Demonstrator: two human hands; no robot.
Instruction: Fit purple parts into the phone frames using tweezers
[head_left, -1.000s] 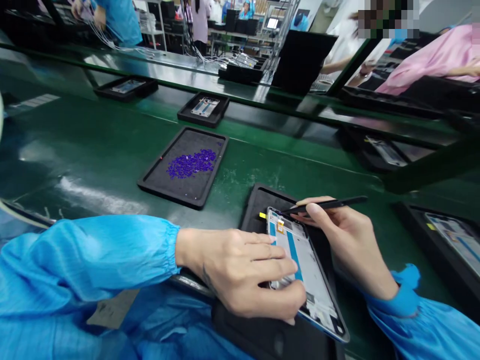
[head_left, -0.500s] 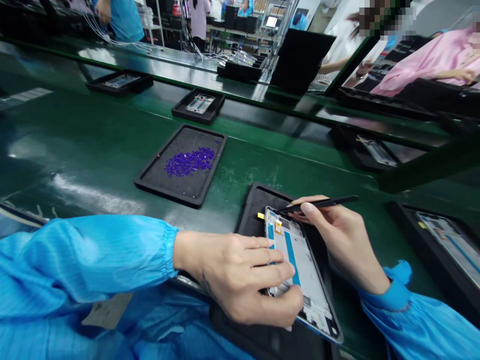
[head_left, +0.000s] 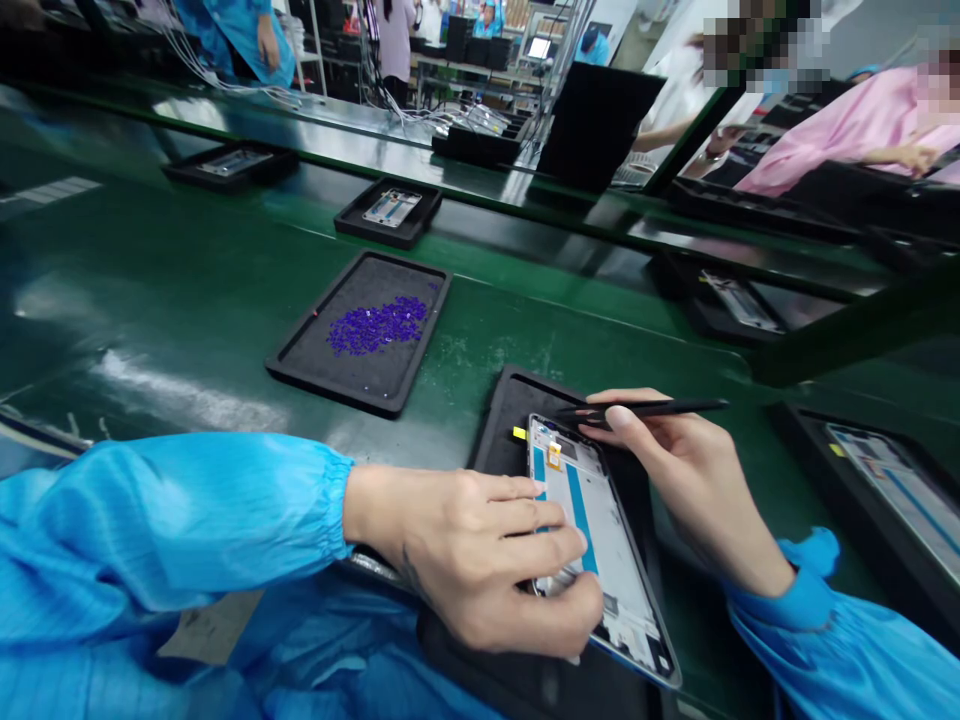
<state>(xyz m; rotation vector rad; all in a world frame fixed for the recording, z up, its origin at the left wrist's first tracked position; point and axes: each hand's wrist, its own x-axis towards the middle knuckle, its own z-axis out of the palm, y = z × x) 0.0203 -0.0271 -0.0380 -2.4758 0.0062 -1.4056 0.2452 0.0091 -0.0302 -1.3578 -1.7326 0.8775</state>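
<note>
My left hand lies across the lower left side of a phone frame, its fingers gripping the edge and resting on the silver inner face. Blue strips, a small orange flex piece and a yellow tab show on the frame. Its upper end rests at a black tray; the lower end is tilted towards me. Closed around black tweezers, my right hand is at the frame's top right. The tweezer tips are close to the top edge; whether they touch or hold anything I cannot tell.
A black tray with many tiny purple pieces lies ahead on the green bench. More trays with phone frames stand at the right, far right and along the back. Co-workers are beyond the rail.
My right hand and the tweezers have shifted slightly right, and the tips have lifted off the frame's top corner. My left hand keeps its hold. The far trays sit slightly further left.
</note>
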